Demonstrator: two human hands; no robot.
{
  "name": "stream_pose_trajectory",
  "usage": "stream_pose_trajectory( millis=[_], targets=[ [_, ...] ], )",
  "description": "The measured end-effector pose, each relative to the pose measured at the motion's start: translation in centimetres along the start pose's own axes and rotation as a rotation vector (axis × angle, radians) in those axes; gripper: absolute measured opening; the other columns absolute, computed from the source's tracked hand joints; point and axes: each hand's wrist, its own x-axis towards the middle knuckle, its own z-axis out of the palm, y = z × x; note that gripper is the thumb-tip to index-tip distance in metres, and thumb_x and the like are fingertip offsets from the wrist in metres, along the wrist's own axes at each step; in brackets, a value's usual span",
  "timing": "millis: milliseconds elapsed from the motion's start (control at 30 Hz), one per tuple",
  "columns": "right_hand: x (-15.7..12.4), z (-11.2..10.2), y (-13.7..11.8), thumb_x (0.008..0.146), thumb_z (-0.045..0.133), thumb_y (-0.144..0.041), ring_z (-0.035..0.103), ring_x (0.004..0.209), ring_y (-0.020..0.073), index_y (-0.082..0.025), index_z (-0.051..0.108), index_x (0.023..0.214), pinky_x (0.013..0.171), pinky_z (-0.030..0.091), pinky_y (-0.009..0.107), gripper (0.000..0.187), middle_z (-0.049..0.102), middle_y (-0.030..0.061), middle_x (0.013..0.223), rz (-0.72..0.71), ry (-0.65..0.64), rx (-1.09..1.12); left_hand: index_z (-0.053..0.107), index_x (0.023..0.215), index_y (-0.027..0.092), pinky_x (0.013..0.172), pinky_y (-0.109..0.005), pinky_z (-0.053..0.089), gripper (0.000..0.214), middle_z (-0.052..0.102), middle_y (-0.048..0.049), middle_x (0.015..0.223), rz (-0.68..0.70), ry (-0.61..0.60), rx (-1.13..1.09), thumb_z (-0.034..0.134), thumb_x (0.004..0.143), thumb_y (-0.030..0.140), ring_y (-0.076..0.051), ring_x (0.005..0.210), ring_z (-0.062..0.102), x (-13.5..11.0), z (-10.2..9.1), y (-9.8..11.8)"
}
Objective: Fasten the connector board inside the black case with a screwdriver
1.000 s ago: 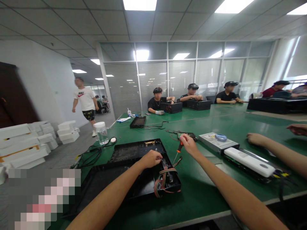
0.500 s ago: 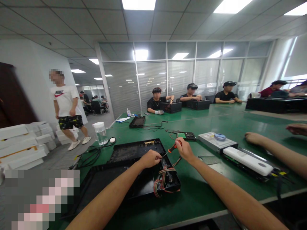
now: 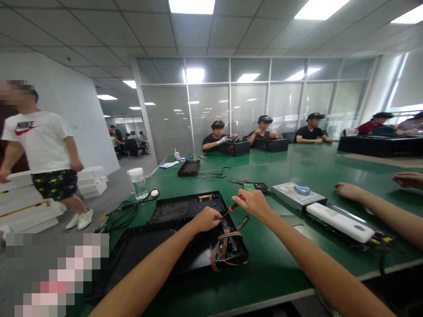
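My right hand is wrapped round the red-and-black handle of a screwdriver, whose thin shaft slants down to the left. The shaft's tip ends by the fingertips of my left hand. Those fingers are pinched together at the edge of a black casing; whatever they hold is too small to make out. A bundle of striped ribbon cable lies looped over the casing's right end. Behind it, a second black panel carries a small brass-coloured strip.
On the right are a silver drive, a white-topped long part and another person's forearms. A green circuit board lies beyond my right hand. A clear jar and black cables stand left. Co-workers sit opposite.
My right hand has turned on the screwdriver and dipped slightly, its fingers now more stretched. My left hand stays put. The walking person has come nearer on the left.
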Motion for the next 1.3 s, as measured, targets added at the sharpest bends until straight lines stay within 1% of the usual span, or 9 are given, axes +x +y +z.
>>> stream_pose_trajectory(
  millis=[133,267,367,500,667,800,967,1167,1300],
  targets=[
    [1.4,-4.3,-2.8,0.087,0.027,-0.045,0.059,0.073,0.0208,-0.014,0.058,0.093,0.062,0.033,0.026,0.043,0.065,0.0104,0.078,-0.073,-0.255,-0.109,0.068,0.081,0.016,0.058,-0.018,0.036,0.02,0.064,-0.0006,0.066,-0.018,-0.006,0.014,0.05,0.073,0.015,-0.01,0.058,0.053,-0.4,-0.3,0.2],
    [2.6,-6.0,-5.2,0.087,0.027,-0.047,0.059,0.083,0.0229,-0.014,0.055,0.102,0.068,0.036,0.028,0.046,0.065,0.0133,0.089,-0.158,-0.426,-0.112,0.067,0.078,0.015,0.058,-0.018,0.036,0.017,0.063,-0.0007,0.066,-0.023,0.01,0.033,0.05,0.073,0.014,-0.01,0.057,0.052,-0.6,-0.3,0.3],
    [3.7,-5.9,-6.2,0.085,0.023,-0.056,0.058,0.084,0.0293,-0.01,0.062,0.082,0.069,0.038,0.033,0.06,0.064,0.0198,0.086,-0.092,-0.414,-0.251,0.065,0.078,0.015,0.058,-0.018,0.036,0.016,0.063,-0.0005,0.066,-0.019,0.022,0.034,0.05,0.073,0.014,-0.009,0.057,0.052,-0.6,-0.2,0.2],
    [4.9,-5.5,-6.6,0.084,0.029,-0.049,0.06,0.08,0.0265,-0.012,0.057,0.101,0.067,0.039,0.032,0.049,0.064,0.0159,0.089,-0.16,-0.444,-0.185,0.064,0.079,0.015,0.056,-0.017,0.036,0.015,0.062,0.0006,0.066,-0.023,0.029,0.0,0.05,0.073,0.014,-0.009,0.058,0.053,-0.7,-0.2,0.0],
    [4.9,-5.1,-6.2,0.086,0.018,-0.054,0.058,0.087,0.0296,-0.012,0.061,0.087,0.071,0.038,0.036,0.06,0.064,0.0188,0.089,-0.077,-0.416,-0.242,0.064,0.077,0.014,0.059,-0.018,0.037,0.014,0.062,0.0002,0.066,-0.024,0.039,0.0,0.051,0.071,0.013,-0.009,0.058,0.053,-1.0,-0.5,0.2],
    [4.4,-4.9,-5.4,0.086,0.027,-0.051,0.06,0.078,0.0231,-0.015,0.058,0.1,0.068,0.039,0.03,0.049,0.065,0.0123,0.086,-0.121,-0.425,-0.134,0.064,0.079,0.015,0.06,-0.018,0.038,0.016,0.063,-0.0007,0.069,-0.058,0.021,-0.002,0.05,0.073,0.014,-0.01,0.061,0.055,-1.1,-0.6,0.4],
    [4.5,-4.2,-3.7,0.083,0.022,-0.06,0.059,0.079,0.0255,-0.014,0.065,0.073,0.067,0.038,0.03,0.064,0.064,0.0163,0.078,-0.02,-0.366,-0.161,0.064,0.08,0.015,0.06,-0.018,0.039,0.016,0.064,-0.0008,0.071,-0.073,0.022,0.027,0.05,0.073,0.014,-0.011,0.064,0.056,-1.0,-0.6,0.6],
    [1.8,0.4,1.8,0.081,0.029,-0.058,0.051,0.052,0.0135,-0.015,0.06,0.069,0.051,0.036,0.024,0.054,0.053,0.0019,0.054,0.053,-0.26,0.439,0.062,0.085,0.016,0.065,-0.019,0.04,0.017,0.063,-0.0008,0.075,-0.025,-0.004,0.056,0.048,0.077,0.014,-0.011,0.069,0.056,-1.1,-0.6,0.4],
    [-0.6,5.0,4.7,0.081,0.03,-0.055,0.032,0.034,0.0085,-0.014,0.055,0.083,0.036,0.029,0.02,0.048,0.034,-0.0075,0.042,0.406,-0.17,1.075,0.059,0.089,0.016,0.076,-0.022,0.039,0.016,0.061,-0.0038,0.085,0.094,0.01,0.129,0.045,0.08,0.014,-0.014,0.081,0.054,-1.2,-0.6,0.2]
  ],
)
